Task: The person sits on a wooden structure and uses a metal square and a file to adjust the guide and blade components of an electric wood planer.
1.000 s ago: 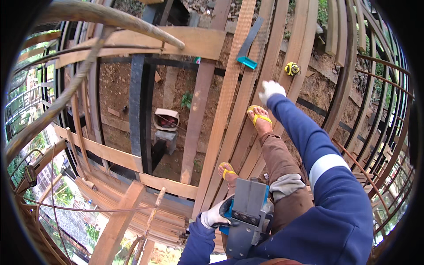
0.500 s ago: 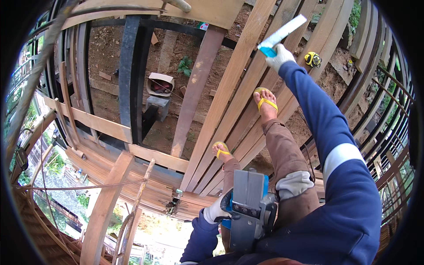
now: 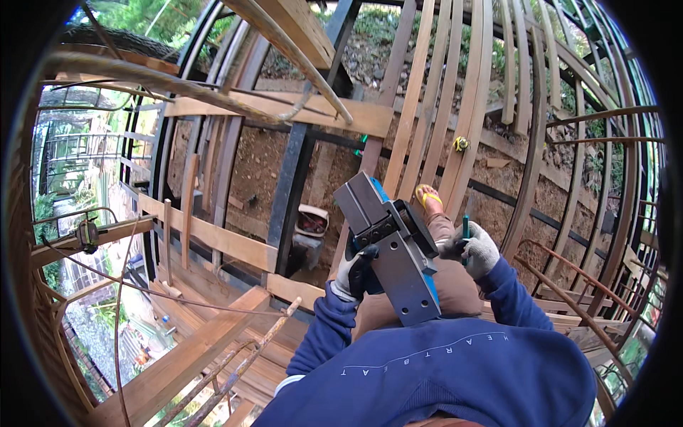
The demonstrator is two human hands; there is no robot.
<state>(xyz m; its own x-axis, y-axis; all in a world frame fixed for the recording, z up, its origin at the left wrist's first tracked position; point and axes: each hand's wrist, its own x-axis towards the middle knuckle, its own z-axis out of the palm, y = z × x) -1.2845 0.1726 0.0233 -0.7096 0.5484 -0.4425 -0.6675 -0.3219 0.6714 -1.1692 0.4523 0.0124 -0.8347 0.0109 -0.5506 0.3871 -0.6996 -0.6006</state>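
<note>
An electric hand planer (image 3: 391,249), blue with a grey metal sole, is turned sole-up above my lap. My left hand (image 3: 353,272), in a white glove with dark fingers, is closed round its left side; the planer's body hides part of the grip. To the right of the planer, my right hand (image 3: 478,250), gloved in white, is closed on a slim teal-handled try square (image 3: 466,231). Only its narrow teal part shows clearly; its pale blade cannot be made out now. Long wooden boards (image 3: 429,128) stretch away in front of me.
A yellow-and-black tape measure (image 3: 461,144) lies on the boards beyond my sandalled foot (image 3: 428,198). Dark metal beams (image 3: 292,192) frame gaps over bare soil, where a pale container (image 3: 311,220) sits lower down. Rusty bars (image 3: 576,274) rise at right; a thick timber (image 3: 185,356) crosses at lower left.
My right hand has drawn back from the boards with the try square, close to the planer. The planer has come up and tilted leftward in my left hand. My view has shifted.
</note>
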